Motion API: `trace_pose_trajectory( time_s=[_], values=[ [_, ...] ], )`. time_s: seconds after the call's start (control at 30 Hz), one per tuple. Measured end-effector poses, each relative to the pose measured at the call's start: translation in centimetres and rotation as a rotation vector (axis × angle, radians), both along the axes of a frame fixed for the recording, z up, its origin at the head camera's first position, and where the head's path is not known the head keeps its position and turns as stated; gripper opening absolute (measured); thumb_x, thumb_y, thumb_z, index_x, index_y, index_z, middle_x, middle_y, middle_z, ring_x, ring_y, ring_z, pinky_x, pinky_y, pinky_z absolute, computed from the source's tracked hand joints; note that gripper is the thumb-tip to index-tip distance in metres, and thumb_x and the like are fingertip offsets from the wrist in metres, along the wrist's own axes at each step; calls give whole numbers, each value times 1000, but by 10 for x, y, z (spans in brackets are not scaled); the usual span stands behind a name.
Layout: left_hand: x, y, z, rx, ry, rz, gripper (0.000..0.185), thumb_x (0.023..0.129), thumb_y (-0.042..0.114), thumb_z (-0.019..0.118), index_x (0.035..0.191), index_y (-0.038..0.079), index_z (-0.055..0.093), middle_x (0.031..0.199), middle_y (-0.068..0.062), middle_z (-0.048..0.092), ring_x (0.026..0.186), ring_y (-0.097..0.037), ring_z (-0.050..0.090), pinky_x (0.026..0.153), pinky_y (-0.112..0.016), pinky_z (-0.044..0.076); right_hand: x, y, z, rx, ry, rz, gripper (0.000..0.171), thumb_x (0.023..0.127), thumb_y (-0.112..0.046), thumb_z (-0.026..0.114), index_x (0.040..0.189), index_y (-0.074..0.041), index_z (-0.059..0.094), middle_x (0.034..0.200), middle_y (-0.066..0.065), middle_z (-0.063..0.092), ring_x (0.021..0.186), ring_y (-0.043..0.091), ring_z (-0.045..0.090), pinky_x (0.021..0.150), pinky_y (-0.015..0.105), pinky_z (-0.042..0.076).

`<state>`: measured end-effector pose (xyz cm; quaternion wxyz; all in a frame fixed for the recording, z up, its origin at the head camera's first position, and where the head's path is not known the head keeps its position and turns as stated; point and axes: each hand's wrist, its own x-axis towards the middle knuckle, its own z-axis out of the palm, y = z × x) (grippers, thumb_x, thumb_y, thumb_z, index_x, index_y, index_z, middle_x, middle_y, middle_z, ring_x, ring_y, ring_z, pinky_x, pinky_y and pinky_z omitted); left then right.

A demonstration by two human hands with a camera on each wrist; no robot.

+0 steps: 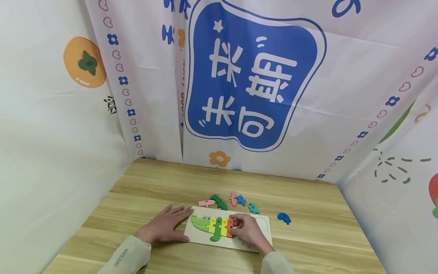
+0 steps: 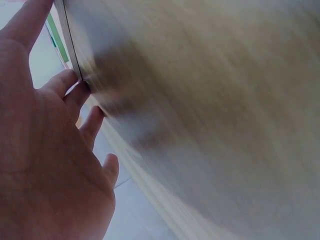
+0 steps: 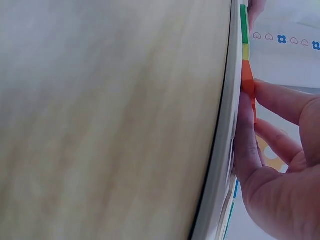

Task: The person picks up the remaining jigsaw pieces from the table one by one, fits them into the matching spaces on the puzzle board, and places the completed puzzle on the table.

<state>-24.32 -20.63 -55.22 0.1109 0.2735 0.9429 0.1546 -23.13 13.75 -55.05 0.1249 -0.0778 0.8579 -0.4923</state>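
Observation:
A pale wooden puzzle board (image 1: pixel 205 241) lies on the table, with a green crocodile head (image 1: pixel 201 222) and yellow, green and orange body pieces set in a row. My right hand (image 1: pixel 247 229) pinches the orange puzzle piece (image 3: pixel 247 75) at the right end of that row, thumb and fingers on its sides in the right wrist view. My left hand (image 1: pixel 167 224) rests at the board's left end, fingers spread, thumb near the lower corner and fingertips by the upper one. In the left wrist view the fingers (image 2: pixel 92 125) are fairly straight along the board's edge. My right hand hides part of the board.
Loose pieces lie beyond the board: a light pink one (image 1: pixel 206 203), a dark green one (image 1: pixel 219 201), a pink one (image 1: pixel 233 198), a blue one (image 1: pixel 241 200) and a teal one (image 1: pixel 253 207). Another blue piece (image 1: pixel 284 217) lies farther right. Printed cloth (image 1: pixel 157 114) surrounds the wooden table (image 1: pixel 308 236).

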Motion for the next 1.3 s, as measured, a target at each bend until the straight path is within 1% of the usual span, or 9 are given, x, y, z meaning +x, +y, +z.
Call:
trace_pose_trajectory(
  time_s=[0.2, 0.43, 0.63, 0.87, 1.03, 1.1, 1.2, 1.3],
  values=[
    [3, -2, 1, 12, -7, 8, 102, 84, 77, 65, 163, 21, 34, 168, -3, 37, 155, -34, 32, 127, -62, 11, -1, -1, -2, 6, 28, 10, 46, 85, -5, 84, 129, 0, 70, 95, 5, 65, 79, 17, 56, 63, 23, 48],
    [6, -2, 5, 14, -1, -7, 102, 85, 75, 67, 163, 18, 35, 167, -5, 37, 154, -36, 33, 126, -63, 12, -1, -3, -3, 21, 18, -2, 44, 84, -5, 85, 126, -2, 73, 95, 5, 65, 79, 17, 56, 63, 23, 47],
    [6, -3, 7, 3, 8, -2, 102, 85, 76, 66, 163, 18, 35, 168, -4, 37, 154, -35, 33, 126, -63, 12, -2, -4, -3, 27, 32, 4, 44, 83, -6, 86, 125, -2, 73, 95, 5, 66, 79, 17, 56, 63, 23, 47],
    [2, -2, 3, -10, 5, 5, 100, 84, 77, 65, 163, 22, 36, 168, 0, 37, 155, -31, 33, 127, -60, 11, -2, -5, -2, 22, 32, 2, 44, 83, -5, 86, 125, -1, 73, 93, 5, 66, 78, 16, 57, 63, 23, 48],
    [2, -3, 3, -10, 15, 6, 101, 84, 77, 65, 163, 21, 36, 168, -1, 37, 155, -32, 33, 127, -61, 11, -3, -5, -2, 31, 43, 7, 44, 83, -6, 86, 125, -1, 73, 93, 5, 66, 78, 17, 57, 63, 22, 47],
    [2, -2, 2, -9, 8, 5, 101, 84, 78, 65, 163, 22, 35, 168, -1, 37, 155, -32, 33, 127, -61, 11, -3, -4, -2, 35, 46, 8, 44, 83, -6, 86, 125, 0, 72, 93, 5, 66, 78, 17, 56, 62, 22, 47],
    [3, 0, 0, -13, 1, 1, 101, 84, 78, 64, 163, 22, 35, 168, -1, 36, 155, -32, 33, 127, -61, 12, -1, -1, -3, 49, 56, 24, 48, 84, -8, 85, 128, 0, 70, 92, 4, 65, 78, 16, 56, 62, 23, 47],
    [4, -1, 1, -16, 8, 4, 101, 84, 78, 64, 163, 22, 36, 167, -1, 37, 155, -32, 34, 127, -61, 12, -1, 2, -3, 60, 69, 59, 52, 87, -13, 84, 134, -1, 67, 93, 2, 66, 78, 15, 59, 63, 23, 48]
  ],
)
